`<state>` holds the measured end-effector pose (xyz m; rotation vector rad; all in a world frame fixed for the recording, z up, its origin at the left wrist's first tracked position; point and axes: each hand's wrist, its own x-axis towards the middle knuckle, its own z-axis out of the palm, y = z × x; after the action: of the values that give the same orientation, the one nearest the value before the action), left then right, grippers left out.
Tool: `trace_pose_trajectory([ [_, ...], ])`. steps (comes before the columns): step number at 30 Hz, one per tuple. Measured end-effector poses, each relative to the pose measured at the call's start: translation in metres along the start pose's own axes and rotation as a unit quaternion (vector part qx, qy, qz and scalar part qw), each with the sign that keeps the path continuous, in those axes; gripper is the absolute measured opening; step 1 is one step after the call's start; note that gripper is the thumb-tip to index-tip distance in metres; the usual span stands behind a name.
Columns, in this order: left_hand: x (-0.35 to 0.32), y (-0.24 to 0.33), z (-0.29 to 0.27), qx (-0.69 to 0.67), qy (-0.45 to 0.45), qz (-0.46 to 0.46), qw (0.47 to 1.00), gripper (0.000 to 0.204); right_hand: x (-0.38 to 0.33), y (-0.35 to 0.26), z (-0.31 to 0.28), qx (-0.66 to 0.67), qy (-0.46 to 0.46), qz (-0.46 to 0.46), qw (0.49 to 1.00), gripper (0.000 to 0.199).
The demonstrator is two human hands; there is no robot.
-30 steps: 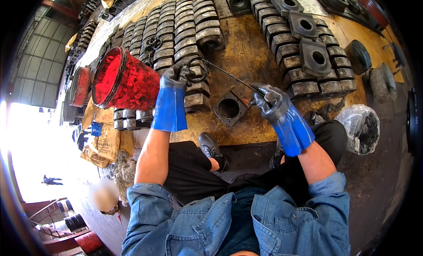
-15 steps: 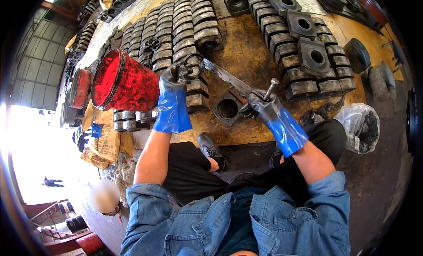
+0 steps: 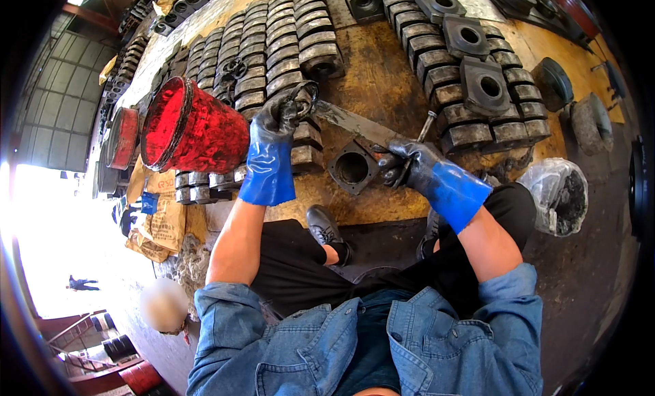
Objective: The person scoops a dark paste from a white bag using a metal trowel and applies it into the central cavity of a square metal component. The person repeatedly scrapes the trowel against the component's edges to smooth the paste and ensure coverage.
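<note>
Our left hand (image 3: 276,126) is closed around the far end of a long flat bar (image 3: 355,125), near its ring-shaped handle. Our right hand (image 3: 402,165) is clenched on the near end, with a thin rod (image 3: 425,126) sticking up from the fist. The bar lies aslant over a square casting (image 3: 353,167) with a round hole, on the yellow floor (image 3: 382,82) between rows of blocks (image 3: 293,41). A red bucket (image 3: 194,130) lies on its side to the left. We judge the bar stiff, heavy and greasy; a grip at both ends suits it.
</note>
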<state>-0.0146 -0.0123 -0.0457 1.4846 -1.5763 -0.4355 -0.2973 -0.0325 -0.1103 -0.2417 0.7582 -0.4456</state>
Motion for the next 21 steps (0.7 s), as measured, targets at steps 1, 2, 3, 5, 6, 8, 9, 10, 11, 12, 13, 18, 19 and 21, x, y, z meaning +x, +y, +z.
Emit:
trace_pose_trajectory([
  [1, 0.0, 0.002, 0.001, 0.013, -0.006, 0.012, 1.0, 0.025, -0.002, -0.003, 0.0, 0.001, 0.001, -0.001, 1.0, 0.031],
  [2, 0.0, 0.006, 0.001, 0.011, -0.008, 0.012, 1.0, 0.025, -0.003, -0.007, -0.002, -0.008, -0.001, 0.005, 1.0, 0.031],
  [3, -0.001, 0.009, 0.002, -0.013, -0.015, 0.002, 1.0, 0.026, -0.005, -0.009, -0.003, -0.018, -0.003, 0.01, 1.0, 0.031],
  [5, -0.002, 0.004, 0.001, -0.034, -0.021, -0.008, 0.999, 0.027, -0.012, -0.01, 0.004, -0.054, 0.007, -0.01, 0.998, 0.032],
  [6, -0.003, -0.01, 0.001, -0.017, -0.008, 0.01, 1.0, 0.023, -0.014, -0.009, 0.007, -0.09, 0.017, -0.031, 0.995, 0.033],
  [8, 0.001, -0.013, 0.0, -0.003, -0.001, 0.031, 1.0, 0.02, -0.01, -0.009, 0.002, -0.111, 0.033, -0.046, 0.992, 0.032],
  [9, 0.003, -0.014, -0.002, 0.069, -0.038, 0.03, 0.996, 0.022, -0.009, -0.008, 0.0, -0.134, 0.047, -0.058, 0.988, 0.031],
  [10, 0.004, -0.012, -0.003, 0.142, -0.074, 0.03, 0.987, 0.024, -0.009, -0.007, 0.0, -0.132, 0.047, -0.059, 0.988, 0.031],
  [11, 0.003, -0.011, -0.002, 0.142, -0.076, 0.03, 0.986, 0.024, -0.009, -0.005, 0.001, -0.156, 0.059, -0.092, 0.982, 0.029],
  [12, 0.002, -0.011, -0.001, 0.157, -0.079, 0.054, 0.983, 0.025, -0.009, -0.003, 0.002, -0.18, 0.07, -0.125, 0.973, 0.027],
  [13, 0.002, -0.01, -0.001, 0.171, -0.082, 0.078, 0.979, 0.026, -0.009, -0.003, 0.002, -0.179, 0.07, -0.126, 0.973, 0.027],
  [18, 0.0, -0.01, 0.005, 0.149, -0.136, -0.006, 0.979, 0.023, 0.008, 0.007, -0.024, -0.219, -0.023, -0.229, 0.948, 0.023],
  [19, -0.001, -0.01, 0.005, 0.12, -0.146, -0.053, 0.981, 0.023, 0.008, 0.008, -0.023, -0.212, -0.045, -0.236, 0.947, 0.022],
  [21, -0.002, -0.015, 0.004, 0.146, -0.149, -0.043, 0.977, 0.023, 0.009, 0.01, -0.02, -0.037, -0.167, -0.172, 0.97, 0.018],
])
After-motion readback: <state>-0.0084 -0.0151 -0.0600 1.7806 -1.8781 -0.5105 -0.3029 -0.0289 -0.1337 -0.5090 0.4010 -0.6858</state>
